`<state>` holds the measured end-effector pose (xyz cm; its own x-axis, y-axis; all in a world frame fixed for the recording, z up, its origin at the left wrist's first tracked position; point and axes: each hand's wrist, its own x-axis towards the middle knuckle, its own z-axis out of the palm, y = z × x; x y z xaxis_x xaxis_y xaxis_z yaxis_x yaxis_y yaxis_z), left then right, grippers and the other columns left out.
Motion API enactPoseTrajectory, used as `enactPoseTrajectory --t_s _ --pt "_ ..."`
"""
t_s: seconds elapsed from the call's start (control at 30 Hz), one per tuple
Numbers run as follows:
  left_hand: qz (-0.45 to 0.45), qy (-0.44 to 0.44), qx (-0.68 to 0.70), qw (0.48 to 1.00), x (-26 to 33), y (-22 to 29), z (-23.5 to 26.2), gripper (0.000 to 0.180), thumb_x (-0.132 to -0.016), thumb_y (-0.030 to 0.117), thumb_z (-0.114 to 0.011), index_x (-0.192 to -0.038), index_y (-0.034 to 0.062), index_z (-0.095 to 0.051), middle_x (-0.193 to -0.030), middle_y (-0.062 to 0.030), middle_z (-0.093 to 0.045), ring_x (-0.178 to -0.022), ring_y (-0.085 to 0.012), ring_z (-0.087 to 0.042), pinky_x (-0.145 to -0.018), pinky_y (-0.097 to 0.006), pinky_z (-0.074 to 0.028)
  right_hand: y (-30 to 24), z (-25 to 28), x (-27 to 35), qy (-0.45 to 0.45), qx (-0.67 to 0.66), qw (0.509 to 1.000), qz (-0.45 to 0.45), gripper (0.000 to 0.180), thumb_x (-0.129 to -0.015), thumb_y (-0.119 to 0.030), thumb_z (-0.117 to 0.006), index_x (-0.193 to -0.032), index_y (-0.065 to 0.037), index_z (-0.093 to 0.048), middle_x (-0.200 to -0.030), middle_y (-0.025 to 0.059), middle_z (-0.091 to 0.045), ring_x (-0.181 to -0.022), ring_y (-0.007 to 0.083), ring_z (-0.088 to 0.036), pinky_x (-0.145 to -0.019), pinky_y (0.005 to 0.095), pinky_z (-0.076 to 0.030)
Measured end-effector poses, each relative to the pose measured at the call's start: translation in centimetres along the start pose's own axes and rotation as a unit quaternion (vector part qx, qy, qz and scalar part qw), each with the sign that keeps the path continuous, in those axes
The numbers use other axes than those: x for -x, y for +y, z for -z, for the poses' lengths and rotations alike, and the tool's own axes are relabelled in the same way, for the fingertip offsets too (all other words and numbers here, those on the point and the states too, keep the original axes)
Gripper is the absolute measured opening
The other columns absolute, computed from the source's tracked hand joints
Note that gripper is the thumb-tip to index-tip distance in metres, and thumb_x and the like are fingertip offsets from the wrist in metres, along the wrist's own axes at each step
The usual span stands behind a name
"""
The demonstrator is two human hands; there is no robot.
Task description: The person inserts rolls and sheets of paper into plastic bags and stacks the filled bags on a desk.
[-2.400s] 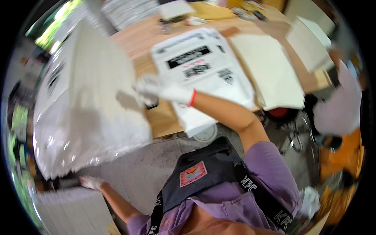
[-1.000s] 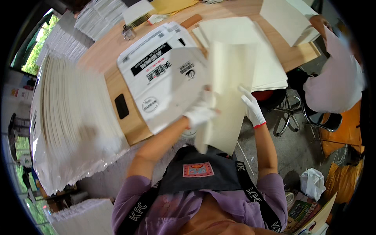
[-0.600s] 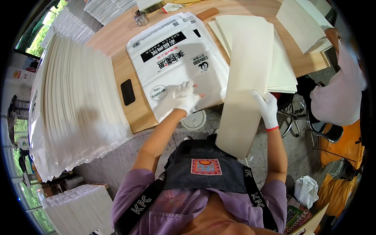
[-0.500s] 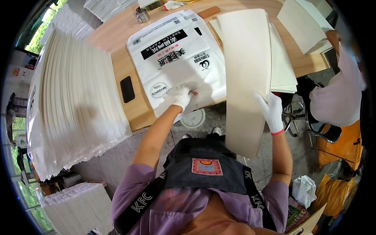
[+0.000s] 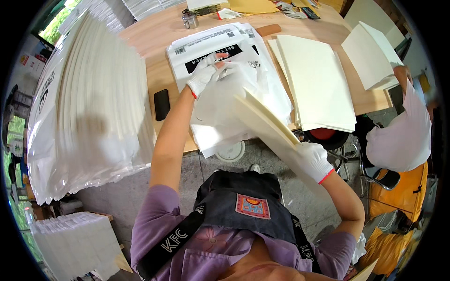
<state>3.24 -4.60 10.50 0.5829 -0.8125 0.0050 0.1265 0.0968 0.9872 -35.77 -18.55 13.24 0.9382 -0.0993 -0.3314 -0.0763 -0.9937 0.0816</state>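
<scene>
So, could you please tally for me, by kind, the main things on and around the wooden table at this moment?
Gloved hands of the wearer: 2, left hand and right hand
Printed white bags on the table: 1 pile
Cream sheet bundle in the right hand: 1
Cream sheet stacks: 2, one flat, one lifted
Black phone: 1
Total: 7

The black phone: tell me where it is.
In the head view the black phone lies flat on the wooden table, left of the left forearm, between the big white stack and the printed white bags.
</scene>
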Motion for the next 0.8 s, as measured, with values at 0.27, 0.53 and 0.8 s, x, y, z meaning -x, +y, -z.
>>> enactPoseTrajectory --t_s 0.27,0.53,0.8 --pt "0.038 0.052 -0.031 0.997 0.2 -5.3 -1.0 0.023 -0.099 0.013 -0.049 -0.118 0.0097 -0.061 -0.103 -0.0048 -0.068 -0.09 -0.0095 -0.062 -0.071 -0.022 -0.047 -1.3 6.7 3.6 0.138 -0.227 0.959 -0.095 0.031 -0.084 -0.035 -0.063 -0.084 -0.004 -0.067 -0.073 0.0171 -0.062 -0.065 0.0351 -0.062 -0.058 0.0407 -0.05" --pt "-0.04 0.007 -0.044 0.998 0.1 5.1 -1.8 0.02 -0.097 0.018 -0.052 -0.109 0.009 -0.066 -0.087 -0.002 -0.069 -0.071 -0.0123 -0.057 -0.069 -0.026 -0.047 -2.9 4.1 -2.2 0.094 0.036 0.995 -0.01 0.014 -0.076 -0.025 -0.06 -0.076 -0.012 -0.064 -0.069 0.0061 -0.064 -0.063 0.0243 -0.066 -0.048 0.0395 -0.05" --pt "-0.27 -0.031 -0.439 0.856 13.0 2.3 -15.4 0.017 -0.086 0.021 -0.061 -0.102 0.019 -0.066 -0.068 -0.0072 -0.065 -0.064 -0.0289 -0.065 -0.055 -0.042 -0.049 -1.4 4.6 -11.5 0.146 -0.195 0.97 -0.02 0.032 -0.085 -0.038 -0.056 -0.079 -0.008 -0.066 -0.077 0.0091 -0.067 -0.075 0.0314 -0.066 -0.067 0.0438 -0.051"
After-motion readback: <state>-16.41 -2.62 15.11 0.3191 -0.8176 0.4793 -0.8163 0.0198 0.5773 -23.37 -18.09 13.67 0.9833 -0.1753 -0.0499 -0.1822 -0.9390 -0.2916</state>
